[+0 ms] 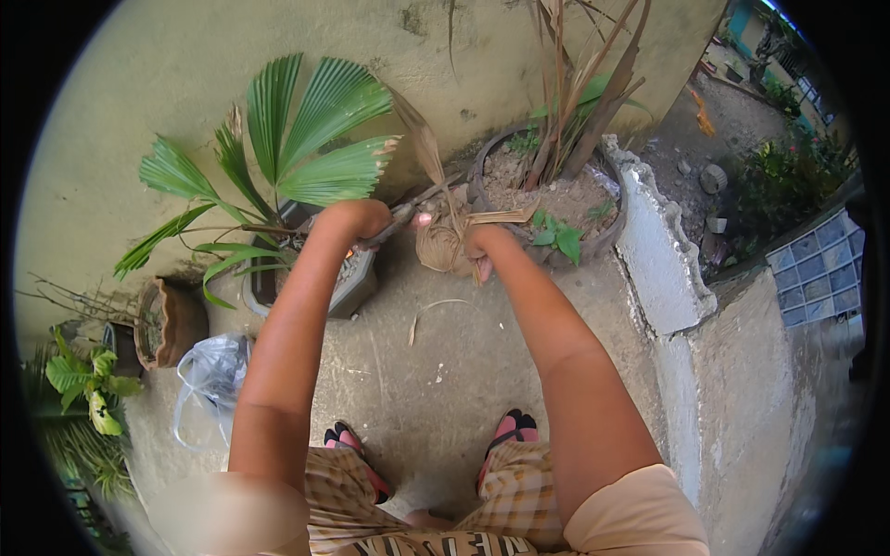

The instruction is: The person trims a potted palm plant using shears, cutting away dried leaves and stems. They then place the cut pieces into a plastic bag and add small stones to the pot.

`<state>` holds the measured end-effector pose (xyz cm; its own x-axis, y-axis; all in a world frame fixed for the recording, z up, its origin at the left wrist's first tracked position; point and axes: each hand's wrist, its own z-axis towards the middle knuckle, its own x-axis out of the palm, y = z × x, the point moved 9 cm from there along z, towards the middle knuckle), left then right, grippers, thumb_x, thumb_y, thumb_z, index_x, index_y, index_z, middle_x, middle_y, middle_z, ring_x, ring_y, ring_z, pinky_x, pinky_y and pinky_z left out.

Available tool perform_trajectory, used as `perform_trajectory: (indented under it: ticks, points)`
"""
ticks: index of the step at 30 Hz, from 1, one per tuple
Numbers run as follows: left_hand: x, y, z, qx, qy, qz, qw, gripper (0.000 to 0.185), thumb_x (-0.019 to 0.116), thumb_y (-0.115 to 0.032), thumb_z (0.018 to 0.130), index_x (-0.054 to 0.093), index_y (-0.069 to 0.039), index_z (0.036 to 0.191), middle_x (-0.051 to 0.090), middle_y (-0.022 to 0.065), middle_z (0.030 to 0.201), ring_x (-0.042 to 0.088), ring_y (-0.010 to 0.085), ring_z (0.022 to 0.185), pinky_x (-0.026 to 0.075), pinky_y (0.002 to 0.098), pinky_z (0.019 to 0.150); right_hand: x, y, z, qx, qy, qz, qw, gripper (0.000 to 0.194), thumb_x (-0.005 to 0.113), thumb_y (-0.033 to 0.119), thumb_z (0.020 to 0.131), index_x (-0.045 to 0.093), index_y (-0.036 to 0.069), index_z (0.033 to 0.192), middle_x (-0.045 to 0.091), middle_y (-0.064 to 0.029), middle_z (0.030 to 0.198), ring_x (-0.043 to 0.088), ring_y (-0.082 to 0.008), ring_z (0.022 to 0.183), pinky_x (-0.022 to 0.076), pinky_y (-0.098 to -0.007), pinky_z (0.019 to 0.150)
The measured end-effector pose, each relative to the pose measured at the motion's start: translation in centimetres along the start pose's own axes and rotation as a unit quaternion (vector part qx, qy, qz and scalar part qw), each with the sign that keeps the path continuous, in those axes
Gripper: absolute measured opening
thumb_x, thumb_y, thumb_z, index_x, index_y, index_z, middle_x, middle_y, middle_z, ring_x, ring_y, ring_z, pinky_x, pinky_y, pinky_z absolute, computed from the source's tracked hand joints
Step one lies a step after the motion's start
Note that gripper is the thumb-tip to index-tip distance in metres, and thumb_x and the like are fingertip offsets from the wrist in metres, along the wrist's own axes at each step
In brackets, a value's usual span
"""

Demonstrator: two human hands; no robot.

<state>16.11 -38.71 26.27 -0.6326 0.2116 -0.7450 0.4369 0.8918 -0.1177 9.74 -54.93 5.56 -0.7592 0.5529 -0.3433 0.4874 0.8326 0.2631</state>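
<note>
My left hand [365,221] grips a rough grey-brown stick-like piece [402,219], which runs up to the right toward the wall. My right hand [484,249] is closed around the lower end of a dried, folded palm leaf [425,142]; its brown blade rises between the two pots. Between my hands sits a rounded tan bundle [439,249], fibrous in look; its exact kind is unclear. Left of it, a green fan palm [332,132] grows in a grey angular pot [354,295], partly behind my left forearm. My fingers are mostly hidden by the wrists.
A large round pot [613,226] holds soil, dry stalks and a small green plant [560,238]. Beside it leans a broken concrete slab [657,243]. At left are a scalloped clay pot [170,323] and a clear plastic bag [215,368]. The wall [195,83] stands behind.
</note>
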Motion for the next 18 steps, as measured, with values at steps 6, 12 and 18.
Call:
perform_trajectory:
  ticks: [6,12,18]
  points:
    - [11.8,1.5,5.9,-0.032,0.121,-0.144,0.982,0.05,0.047,-0.045,0.088,0.068,0.001,0.088,0.067,0.0096,0.075,0.065,0.0209,0.06,0.053,0.0346,0.056,-5.3,-0.8,-5.3,-0.097,-0.083,0.161,0.979,0.031,0.06,0.023,0.092,0.066,-0.007,0.09,0.072,-0.0157,0.087,0.071,-0.0254,0.071,0.0577,-0.0347,0.065]
    - [19.8,4.8,6.0,-0.117,0.241,-0.077,0.96,0.101,0.039,-0.097,0.059,0.07,-0.003,0.08,0.065,0.0076,0.068,0.061,0.0204,0.063,0.048,0.0367,0.064,-13.5,-8.6,-15.5,-0.087,-0.268,0.339,0.898,0.028,0.065,0.018,0.089,0.063,-0.01,0.084,0.071,-0.0155,0.079,0.071,-0.0245,0.068,0.0586,-0.0341,0.057]
    - [13.2,2.4,3.6,0.0,0.222,-0.137,0.965,0.101,0.037,-0.095,0.064,0.069,-0.005,0.096,0.068,0.0033,0.075,0.062,0.013,0.063,0.049,0.0303,0.062,-16.2,-13.9,-20.3,-0.131,-0.507,0.3,0.797,0.028,0.069,0.01,0.084,0.057,-0.003,0.106,0.067,-0.0143,0.084,0.068,-0.0221,0.067,0.0581,-0.0332,0.056]
